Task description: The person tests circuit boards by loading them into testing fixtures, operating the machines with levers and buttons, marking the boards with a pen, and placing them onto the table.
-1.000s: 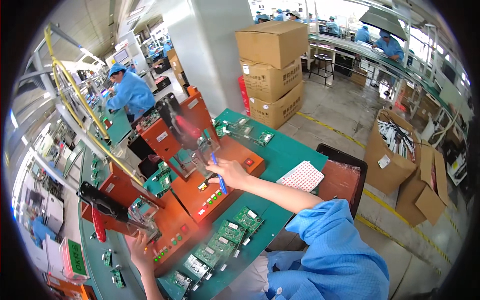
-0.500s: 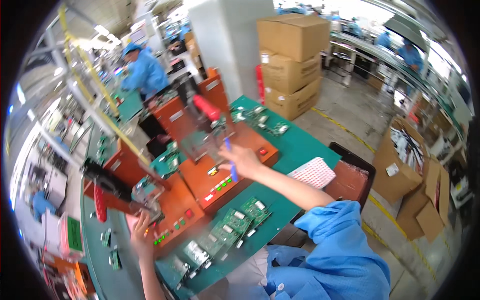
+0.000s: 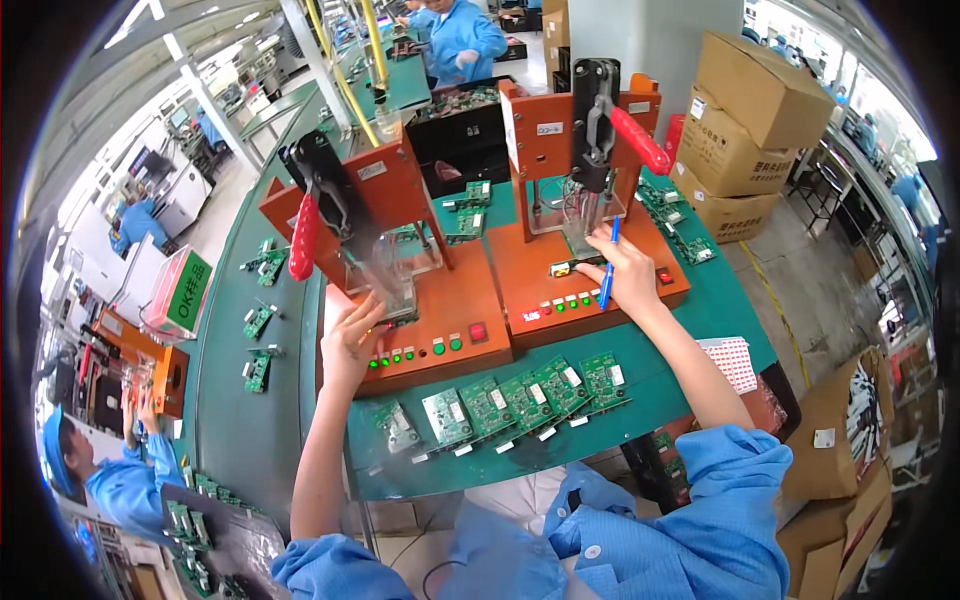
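Observation:
Two orange test fixtures with red-handled toggle clamps stand before me. My left hand reaches to the left fixture, fingers stretched out at the near edge of its clear pressing plate; its fingertips are partly hidden. My right hand keeps a blue pen between its fingers. Its fingertips are at the right fixture, beside a small circuit board with a yellow-marked part. Both red clamp handles, the left one and the right one, are apart from my hands. Green lights glow along both fixture fronts.
Several green circuit boards lie in a row along the near edge of the green table. A sheet of red-dotted labels lies at the right. Cartons are stacked beyond. Co-workers sit at far left and back.
The view has swung to the left and levelled, so the fixtures appear farther right and upright. Both hands stay at their fixtures; the blue pen is still in the right hand.

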Demonstrator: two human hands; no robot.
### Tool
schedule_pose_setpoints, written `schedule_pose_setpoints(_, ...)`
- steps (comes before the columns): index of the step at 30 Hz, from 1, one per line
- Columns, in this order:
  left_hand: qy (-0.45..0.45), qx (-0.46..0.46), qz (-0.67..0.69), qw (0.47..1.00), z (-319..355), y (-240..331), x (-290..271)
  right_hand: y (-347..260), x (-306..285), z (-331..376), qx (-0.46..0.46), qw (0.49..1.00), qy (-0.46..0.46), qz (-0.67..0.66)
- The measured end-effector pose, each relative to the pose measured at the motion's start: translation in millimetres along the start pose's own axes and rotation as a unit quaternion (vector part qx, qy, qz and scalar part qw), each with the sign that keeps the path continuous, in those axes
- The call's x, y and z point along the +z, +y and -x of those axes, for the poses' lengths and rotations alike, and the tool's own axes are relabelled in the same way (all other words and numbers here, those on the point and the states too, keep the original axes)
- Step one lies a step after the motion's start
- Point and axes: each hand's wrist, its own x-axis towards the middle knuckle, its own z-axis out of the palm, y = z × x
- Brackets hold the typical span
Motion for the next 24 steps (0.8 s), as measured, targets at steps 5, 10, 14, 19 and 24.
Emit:
schedule_pose_setpoints(5,0.004,0.007,0.000,1.000,-1,1,1,-1,-1,0,-0.019,0.999,0.021,0.019)
schedule_pose_setpoints(10,0.010,-0.009,-0.004,1.000,2,-1,0,-3,0,-1,-0.019,0.999,0.021,0.034)
schedule_pose_setpoints(14,-0.034,-0.014,0.007,0.999,-4,7,-5,4,-4,-1,-0.014,0.999,0.002,0.033)
schedule_pose_setpoints(19,-0.052,-0.040,0.018,0.998,-5,16,-9,9,-14,-4,-0.028,0.999,-0.043,-0.008)
schedule_pose_setpoints(24,-0.020,-0.016,0.037,0.999,0,2,-2,12,-21,-11,-0.007,0.995,-0.090,-0.041)
